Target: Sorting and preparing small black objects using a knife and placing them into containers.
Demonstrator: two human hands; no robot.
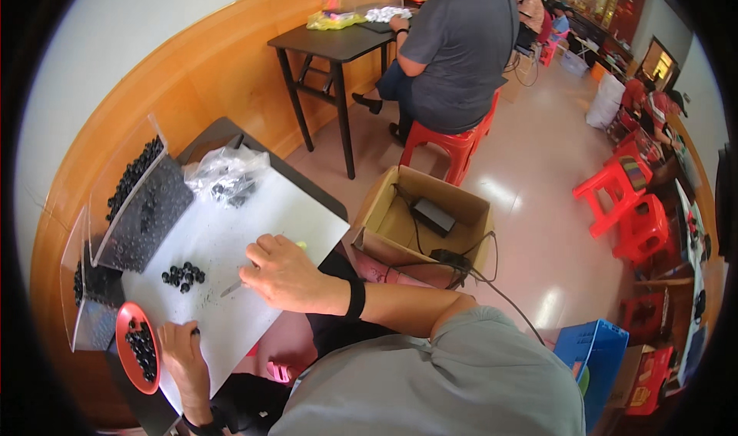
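My right hand [278,273] is closed around a small knife [231,288], its thin blade pointing left over the white work sheet [254,205]. A yellow-green end shows behind that hand. My left hand [182,353] rests near the sheet's lower edge, pinching a small round black piece [195,331] between thumb and finger. Just left of it stands an orange-red oval bowl [123,359] partly filled with similar black pieces. A loose pile of round black pieces [183,277] lies on the sheet between the hands and the bins. Dark crumbs are scattered by the blade.
Clear-walled bins [142,205] of black pieces line the table's left side. A clear plastic bag [227,176] lies at the far end. Right of the table, an open cardboard box [423,213] holds a black block and cables. Ahead, a person [461,52] sits on a red stool [442,148].
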